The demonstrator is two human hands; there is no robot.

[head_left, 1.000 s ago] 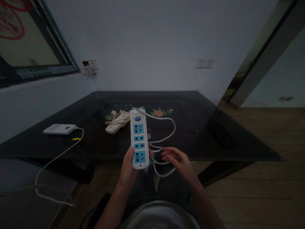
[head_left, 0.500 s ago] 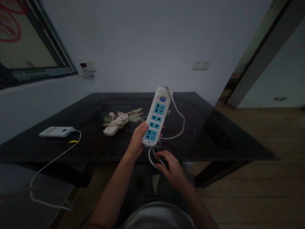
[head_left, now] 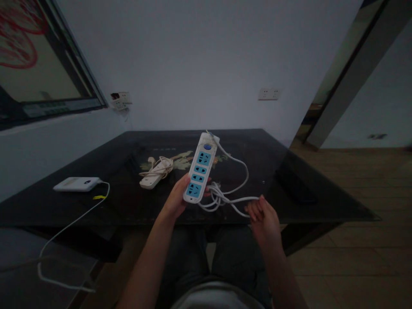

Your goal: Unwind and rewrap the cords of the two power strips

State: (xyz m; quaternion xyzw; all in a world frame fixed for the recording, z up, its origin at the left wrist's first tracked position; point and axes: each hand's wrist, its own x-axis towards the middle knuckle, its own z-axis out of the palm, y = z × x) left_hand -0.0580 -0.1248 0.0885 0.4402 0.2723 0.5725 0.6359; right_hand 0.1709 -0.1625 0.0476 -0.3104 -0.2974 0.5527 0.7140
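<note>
A white power strip [head_left: 201, 168] with blue sockets and a dark blue switch tilts upward over the table. My left hand [head_left: 179, 195] is closed around its lower end, thumb on the left edge and fingertips showing at the right. From the strip's top, a white cord [head_left: 246, 174] curves down the right side into a loose tangle beside the lower end. My right hand [head_left: 264, 213] grips a loop of that cord, pulled out to the right. Left of the strip lies a second white power strip [head_left: 151, 179], its cord wound around it.
The dark glossy table [head_left: 128, 150] has a floral pattern. On its left lies a white device [head_left: 77, 183] with a cable [head_left: 75, 219] hanging over the edge. A dark flat object [head_left: 296, 186] rests at the right. Wall sockets [head_left: 269, 94] are behind.
My right hand has moved right and up, drawing the cord loop out sideways from below the power strip. The strip in my left hand has shifted slightly left and down.
</note>
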